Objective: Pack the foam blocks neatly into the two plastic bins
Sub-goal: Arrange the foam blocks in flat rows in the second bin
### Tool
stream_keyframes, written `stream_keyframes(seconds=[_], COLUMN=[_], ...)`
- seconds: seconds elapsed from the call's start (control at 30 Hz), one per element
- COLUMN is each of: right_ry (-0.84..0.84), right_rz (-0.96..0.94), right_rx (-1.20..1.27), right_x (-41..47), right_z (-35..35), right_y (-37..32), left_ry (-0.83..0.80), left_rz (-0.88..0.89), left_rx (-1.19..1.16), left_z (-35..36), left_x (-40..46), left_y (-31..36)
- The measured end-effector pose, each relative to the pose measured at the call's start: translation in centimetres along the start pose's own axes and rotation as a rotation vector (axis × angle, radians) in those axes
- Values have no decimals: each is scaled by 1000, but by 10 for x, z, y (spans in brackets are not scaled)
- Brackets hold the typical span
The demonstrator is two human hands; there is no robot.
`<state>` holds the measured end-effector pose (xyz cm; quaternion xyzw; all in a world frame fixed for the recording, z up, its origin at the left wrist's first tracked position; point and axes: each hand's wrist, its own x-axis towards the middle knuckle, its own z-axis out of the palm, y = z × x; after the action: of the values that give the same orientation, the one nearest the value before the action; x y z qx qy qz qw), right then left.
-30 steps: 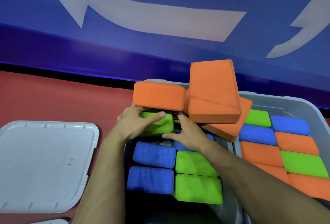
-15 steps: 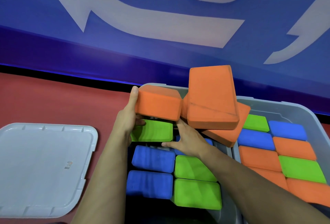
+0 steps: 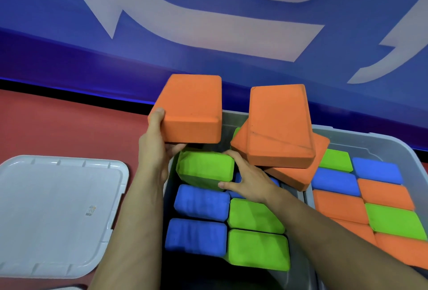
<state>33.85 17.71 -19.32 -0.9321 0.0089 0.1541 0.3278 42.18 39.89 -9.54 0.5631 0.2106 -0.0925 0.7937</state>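
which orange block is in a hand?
The far-left orange block, gripped by the left hand above the bin; the other loose two lie stacked, unheld.

Two bare forearms in frame, left hand and right hand. No sleeves visible up to the bottom edge. No gloves, rings, watch or wristbands. Fingernails short and plain where visible.
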Motion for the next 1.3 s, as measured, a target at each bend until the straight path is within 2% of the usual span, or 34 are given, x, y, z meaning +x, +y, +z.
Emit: stream_keyframes(seconds=[0.17, 0.4, 0.6, 0.83, 0.97, 1.03, 1.3], right_ry=[-52, -157, -118, -137, -194, -170, -127], right_rz=[-5, 41, 161, 112, 97, 89, 229], right_rx=[-40, -5, 238, 23, -168, -265, -365], right_x=[6, 11, 13, 16, 24, 28, 22], right_z=[-1, 2, 14, 16, 29, 38, 41], right_y=[-2, 9, 3, 14, 27, 20, 11], left_ry=[48, 8, 11, 10, 5, 6, 28], left_rz=[64, 69, 45, 51, 40, 41, 52], left_rx=[1, -5, 49, 39, 53, 53, 130], left_z=[2, 1, 3, 1, 1, 1, -5], left_x=[-2, -1, -2, -3, -3, -3, -8], left_y=[-3, -4, -8, -7, -9, -10, -10])
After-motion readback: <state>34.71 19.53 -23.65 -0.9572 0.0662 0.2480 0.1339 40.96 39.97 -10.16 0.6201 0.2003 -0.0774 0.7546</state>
